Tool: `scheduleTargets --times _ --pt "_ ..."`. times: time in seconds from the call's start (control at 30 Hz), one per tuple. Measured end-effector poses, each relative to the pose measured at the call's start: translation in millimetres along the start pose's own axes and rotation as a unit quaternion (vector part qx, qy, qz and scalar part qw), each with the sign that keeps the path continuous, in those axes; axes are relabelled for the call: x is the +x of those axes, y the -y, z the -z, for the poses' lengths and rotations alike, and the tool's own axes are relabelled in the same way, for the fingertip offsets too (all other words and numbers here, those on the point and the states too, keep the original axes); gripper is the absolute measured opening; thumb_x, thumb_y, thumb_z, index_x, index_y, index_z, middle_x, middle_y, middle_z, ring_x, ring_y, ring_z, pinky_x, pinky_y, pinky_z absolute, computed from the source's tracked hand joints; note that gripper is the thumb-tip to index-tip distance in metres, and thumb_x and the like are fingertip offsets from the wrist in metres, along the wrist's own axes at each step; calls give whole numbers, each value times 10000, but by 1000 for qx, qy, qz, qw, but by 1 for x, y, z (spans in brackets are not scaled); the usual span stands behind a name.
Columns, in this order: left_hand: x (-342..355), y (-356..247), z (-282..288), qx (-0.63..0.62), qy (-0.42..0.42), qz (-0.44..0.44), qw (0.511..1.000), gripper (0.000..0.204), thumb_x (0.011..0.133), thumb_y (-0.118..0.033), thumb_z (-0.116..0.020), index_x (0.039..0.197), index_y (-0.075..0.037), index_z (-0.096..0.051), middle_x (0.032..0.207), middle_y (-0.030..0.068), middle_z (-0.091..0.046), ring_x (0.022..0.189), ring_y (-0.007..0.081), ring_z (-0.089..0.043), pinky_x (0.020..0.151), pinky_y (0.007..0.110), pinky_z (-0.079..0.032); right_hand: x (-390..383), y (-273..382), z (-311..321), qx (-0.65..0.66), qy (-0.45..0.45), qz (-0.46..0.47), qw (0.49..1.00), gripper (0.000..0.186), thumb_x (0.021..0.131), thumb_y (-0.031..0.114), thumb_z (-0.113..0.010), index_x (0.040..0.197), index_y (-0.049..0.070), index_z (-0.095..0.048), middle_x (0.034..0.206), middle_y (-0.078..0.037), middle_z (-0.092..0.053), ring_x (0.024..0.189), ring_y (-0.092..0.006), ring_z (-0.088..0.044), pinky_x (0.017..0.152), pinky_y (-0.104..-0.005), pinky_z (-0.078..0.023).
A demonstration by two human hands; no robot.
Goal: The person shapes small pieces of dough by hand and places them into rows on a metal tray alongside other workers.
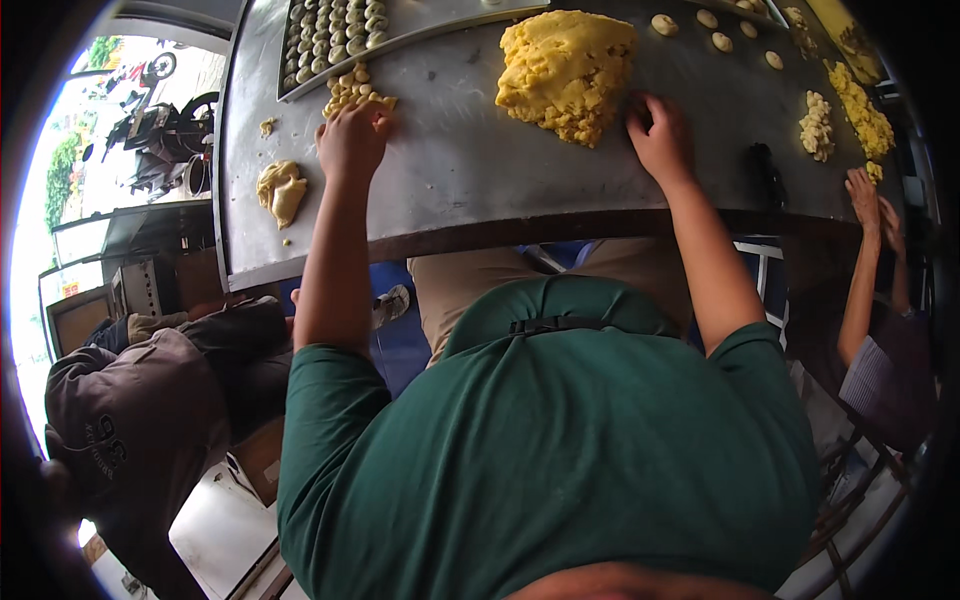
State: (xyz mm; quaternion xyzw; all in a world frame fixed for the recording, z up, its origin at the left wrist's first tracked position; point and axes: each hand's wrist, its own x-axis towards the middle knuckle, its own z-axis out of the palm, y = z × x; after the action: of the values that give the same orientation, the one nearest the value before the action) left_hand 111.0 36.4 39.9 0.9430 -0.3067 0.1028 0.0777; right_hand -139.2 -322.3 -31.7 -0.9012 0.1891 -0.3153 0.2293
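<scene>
My left hand [354, 142] is at a cluster of small pale-yellow dough pieces [350, 90], its fingers curled inward. What lies under those fingers is hidden. Beside the lower right edge of a big crumbly yellow mass of dough or filling [566, 72] is my right hand [662, 138]. Its thumb and forefinger stand apart, with nothing visible between them. A smooth lump of dough [281, 192] rests left of my left forearm. Above the dough pieces, a metal tray [425, 42] carries rows of small round greenish-grey pieces.
The metal table [440, 165] spans the view. Several flattened dough rounds [721, 42], pale crumbled pieces [816, 127] and a dark object [766, 175] lie toward the right. A co-worker's hands [868, 200] are by yellow filling [860, 112]. Another person [150, 410] is at lower left.
</scene>
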Motion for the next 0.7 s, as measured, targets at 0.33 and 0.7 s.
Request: scheduleTargets --times 0.33,0.7 --pt "-12 23 -7 -263 -62 123 955 255 914 -274 -767 1028 -59 -690 884 103 -738 859 264 -711 805 385 -549 -4 6 10 31 -35 -42 998 224 876 148 -716 1095 97 -723 973 -127 -720 899 -350 -699 789 -449 -567" --pt "-77 -100 -23 -160 -56 -156 973 301 910 -257 -756 1201 -185 -750 1177 42 -725 1156 257 -642 1080 432 -422 33 -7 -24 31 -9 -34 999 268 951 185 -661 1206 127 -721 1118 -138 -741 1015 -375 -703 829 -463 -575"
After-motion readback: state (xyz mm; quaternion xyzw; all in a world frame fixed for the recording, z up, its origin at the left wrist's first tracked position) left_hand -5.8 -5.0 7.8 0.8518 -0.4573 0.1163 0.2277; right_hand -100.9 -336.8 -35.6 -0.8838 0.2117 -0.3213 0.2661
